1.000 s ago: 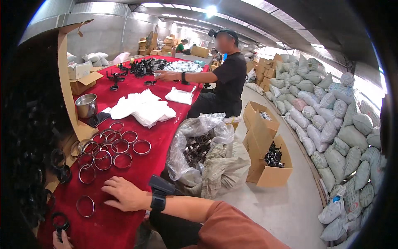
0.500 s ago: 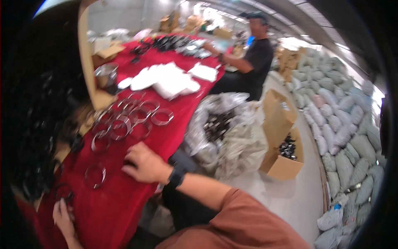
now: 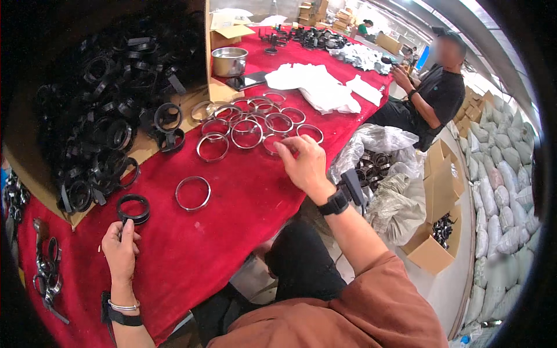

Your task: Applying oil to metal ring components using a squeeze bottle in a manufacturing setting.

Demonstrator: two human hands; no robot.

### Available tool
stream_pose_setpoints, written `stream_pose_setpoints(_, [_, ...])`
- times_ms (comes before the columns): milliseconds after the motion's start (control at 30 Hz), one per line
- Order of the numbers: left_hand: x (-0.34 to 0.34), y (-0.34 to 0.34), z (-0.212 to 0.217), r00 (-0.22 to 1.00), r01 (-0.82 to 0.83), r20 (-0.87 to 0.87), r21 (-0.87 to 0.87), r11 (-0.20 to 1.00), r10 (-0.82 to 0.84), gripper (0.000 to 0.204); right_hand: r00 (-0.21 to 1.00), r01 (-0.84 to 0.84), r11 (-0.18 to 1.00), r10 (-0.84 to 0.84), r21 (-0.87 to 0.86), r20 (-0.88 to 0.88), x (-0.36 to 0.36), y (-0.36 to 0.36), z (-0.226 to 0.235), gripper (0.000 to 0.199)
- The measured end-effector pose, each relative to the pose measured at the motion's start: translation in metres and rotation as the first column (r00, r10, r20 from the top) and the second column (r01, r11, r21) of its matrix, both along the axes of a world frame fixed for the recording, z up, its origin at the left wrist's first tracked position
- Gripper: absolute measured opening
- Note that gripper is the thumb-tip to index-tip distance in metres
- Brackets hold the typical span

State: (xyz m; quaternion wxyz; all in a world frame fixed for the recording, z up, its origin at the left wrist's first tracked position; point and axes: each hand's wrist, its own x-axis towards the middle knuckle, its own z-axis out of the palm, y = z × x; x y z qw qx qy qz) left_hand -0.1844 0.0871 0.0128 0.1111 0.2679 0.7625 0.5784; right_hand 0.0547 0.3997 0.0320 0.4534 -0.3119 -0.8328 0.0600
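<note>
Black ring (image 3: 140, 218), apparently just one, is held by the left hand (image 3: 120, 248).

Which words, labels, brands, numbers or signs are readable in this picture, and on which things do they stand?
No text can be read.
Sacks: any print is too small or blurred.
Cartons: any label is unreadable.
Black ring at the left hand: no lettering visible.
</note>
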Motion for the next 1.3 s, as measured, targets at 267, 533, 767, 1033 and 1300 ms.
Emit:
stream_pose_setpoints(267, [0.001,0.001,0.001,1.0,0.012,0.009,-0.023,1.0,-0.011,0.023,0.867,0.204,0.979,-0.188,0.017,0.461,-0.064,0.026,0.016,0.036])
stream_pose_setpoints(533, [0.003,0.002,0.002,1.0,0.007,0.009,-0.03,1.0,-0.007,0.022,0.834,0.194,0.962,-0.06,-0.19,0.548,-0.053,0.015,0.022,0.025])
stream_pose_setpoints(767, [0.002,0.003,-0.001,1.0,-0.017,0.018,-0.001,1.0,0.017,0.021,0.967,0.14,0.99,-0.13,-0.033,0.218,-0.009,0.027,0.008,0.02])
stream_pose_setpoints(1033, [0.001,0.003,0.0,1.0,-0.011,0.01,-0.013,1.0,0.012,0.022,0.844,0.046,0.998,-0.06,0.04,0.532,-0.007,0.075,0.007,0.021])
stream_pose_setpoints(1300, [0.001,0.0,-0.002,1.0,-0.015,0.026,-0.002,1.0,0.016,0.021,0.778,0.341,0.928,-0.368,0.149,0.51,0.025,0.118,0.008,0.024])
